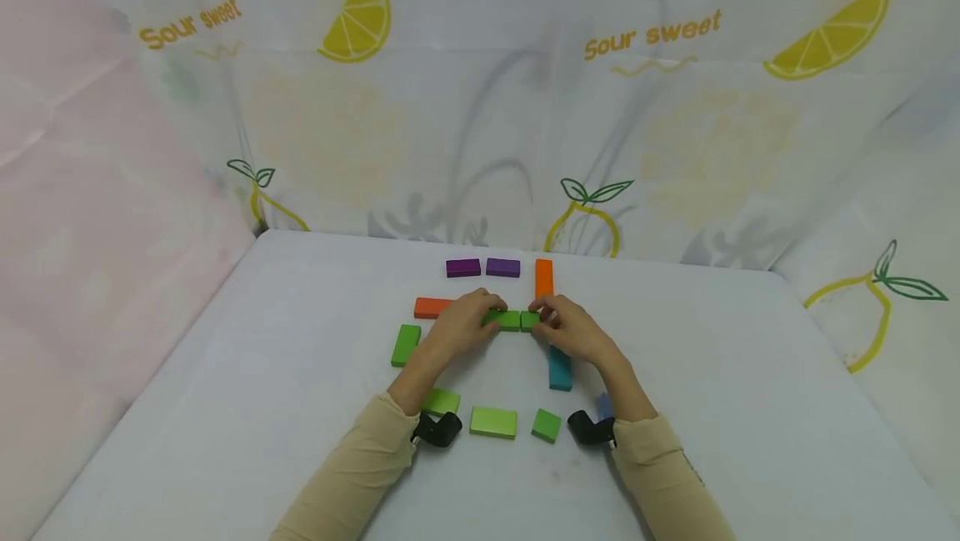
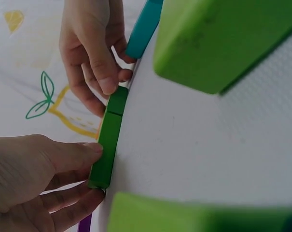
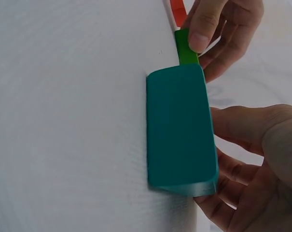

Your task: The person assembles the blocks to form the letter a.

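Note:
On the white table, my left hand (image 1: 457, 326) grips a long green block (image 1: 508, 321), thumb on the near side and fingers round the far end in the left wrist view. A short green block (image 1: 529, 322) lies end to end with it, lined up in one row. My right hand (image 1: 573, 333) pinches this short block, its thumb tip at the block's end in the left wrist view. Close below the right hand, a teal block (image 1: 560, 370) lies flat, large in the right wrist view and partly hidden by the hand in the head view.
Behind the hands lie two purple blocks (image 1: 503, 267) and an orange block (image 1: 543, 276). A red-orange block (image 1: 432, 308) and a green block (image 1: 406, 345) are at left. Nearer are light green blocks (image 1: 493, 422), a green square block (image 1: 546, 425) and a partly hidden blue block (image 1: 604, 406).

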`<state>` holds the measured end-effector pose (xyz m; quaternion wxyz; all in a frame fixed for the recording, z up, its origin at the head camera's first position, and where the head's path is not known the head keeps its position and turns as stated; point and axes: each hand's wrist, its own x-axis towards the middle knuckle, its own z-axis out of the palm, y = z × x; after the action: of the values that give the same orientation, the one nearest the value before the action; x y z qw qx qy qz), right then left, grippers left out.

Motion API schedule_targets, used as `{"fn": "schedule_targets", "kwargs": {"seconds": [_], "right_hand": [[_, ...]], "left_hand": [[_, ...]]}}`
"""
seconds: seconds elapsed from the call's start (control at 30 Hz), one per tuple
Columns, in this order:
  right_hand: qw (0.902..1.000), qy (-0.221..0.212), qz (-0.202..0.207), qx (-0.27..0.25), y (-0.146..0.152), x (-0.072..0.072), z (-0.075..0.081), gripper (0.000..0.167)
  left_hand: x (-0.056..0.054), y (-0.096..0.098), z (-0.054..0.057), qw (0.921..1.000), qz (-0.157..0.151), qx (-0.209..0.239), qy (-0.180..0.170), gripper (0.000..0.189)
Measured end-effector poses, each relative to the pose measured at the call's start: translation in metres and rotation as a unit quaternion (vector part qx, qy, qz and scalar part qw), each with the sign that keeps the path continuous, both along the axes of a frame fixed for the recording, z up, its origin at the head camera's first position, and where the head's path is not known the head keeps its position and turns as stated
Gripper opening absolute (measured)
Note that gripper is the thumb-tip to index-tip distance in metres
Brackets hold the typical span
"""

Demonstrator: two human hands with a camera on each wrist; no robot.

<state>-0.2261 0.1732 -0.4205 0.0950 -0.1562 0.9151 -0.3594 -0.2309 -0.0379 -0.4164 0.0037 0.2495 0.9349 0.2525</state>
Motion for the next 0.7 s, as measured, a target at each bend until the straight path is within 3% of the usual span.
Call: {"fn": "schedule_targets", "kwargs": {"seconds": [0.7], "right_hand": [[0.9996,0.022,0.016,-0.006,0.0024,0.0027,-0.0019,0.029]], "left_hand": [[0.0013,0.0036,-0.0047,0.9999,0.012,-0.005,-0.005,0.029]]}}
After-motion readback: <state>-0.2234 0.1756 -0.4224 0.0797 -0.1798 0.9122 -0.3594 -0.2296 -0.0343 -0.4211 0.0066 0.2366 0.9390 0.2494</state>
